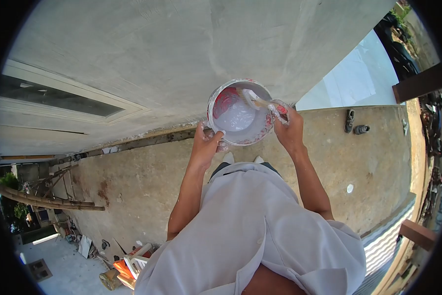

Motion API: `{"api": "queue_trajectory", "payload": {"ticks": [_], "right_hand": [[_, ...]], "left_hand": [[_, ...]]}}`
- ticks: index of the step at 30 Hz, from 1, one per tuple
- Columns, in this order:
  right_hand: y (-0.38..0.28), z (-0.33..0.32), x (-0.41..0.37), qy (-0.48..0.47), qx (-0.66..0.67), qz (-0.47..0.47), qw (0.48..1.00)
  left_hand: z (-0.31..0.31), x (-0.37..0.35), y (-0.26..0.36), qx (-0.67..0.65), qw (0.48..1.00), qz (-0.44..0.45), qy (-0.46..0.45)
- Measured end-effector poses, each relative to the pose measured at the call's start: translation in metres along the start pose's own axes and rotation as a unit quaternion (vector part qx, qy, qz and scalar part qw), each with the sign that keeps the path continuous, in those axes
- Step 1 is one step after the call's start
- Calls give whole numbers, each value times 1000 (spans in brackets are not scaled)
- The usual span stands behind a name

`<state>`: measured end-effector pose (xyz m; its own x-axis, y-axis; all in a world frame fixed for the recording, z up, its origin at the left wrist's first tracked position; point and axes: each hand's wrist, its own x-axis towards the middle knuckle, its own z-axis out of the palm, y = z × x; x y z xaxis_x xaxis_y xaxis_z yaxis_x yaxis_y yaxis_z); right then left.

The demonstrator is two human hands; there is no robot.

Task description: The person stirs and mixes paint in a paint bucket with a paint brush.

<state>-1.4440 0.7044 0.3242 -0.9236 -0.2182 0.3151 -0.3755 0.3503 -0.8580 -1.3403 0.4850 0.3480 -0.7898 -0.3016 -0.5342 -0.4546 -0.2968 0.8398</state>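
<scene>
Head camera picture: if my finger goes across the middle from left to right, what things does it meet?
Window → left hand → bucket → right hand → dark shoes → upper brown beam.

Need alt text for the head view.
The person's left grip holds a smeared bucket of whitish liquid; the right grip holds a brush angled into it. Seen from above, the person, in a pale shirt, faces a grey wall; two dark shoes lie on the floor to the right.
</scene>
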Motion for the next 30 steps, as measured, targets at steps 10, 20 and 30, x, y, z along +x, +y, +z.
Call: {"api": "queue_trajectory", "payload": {"ticks": [10, 20, 30], "right_hand": [[1, 29, 14, -127, -184, 7, 975], [-3, 39, -4, -154, -94, 49, 982], [-11, 13, -18, -71, -84, 22, 994]], "left_hand": [[12, 9, 3, 40, 998, 39, -24], [21, 14, 3, 33, 998, 42, -18], [16, 17, -2, 41, 999, 1, 4]]}}
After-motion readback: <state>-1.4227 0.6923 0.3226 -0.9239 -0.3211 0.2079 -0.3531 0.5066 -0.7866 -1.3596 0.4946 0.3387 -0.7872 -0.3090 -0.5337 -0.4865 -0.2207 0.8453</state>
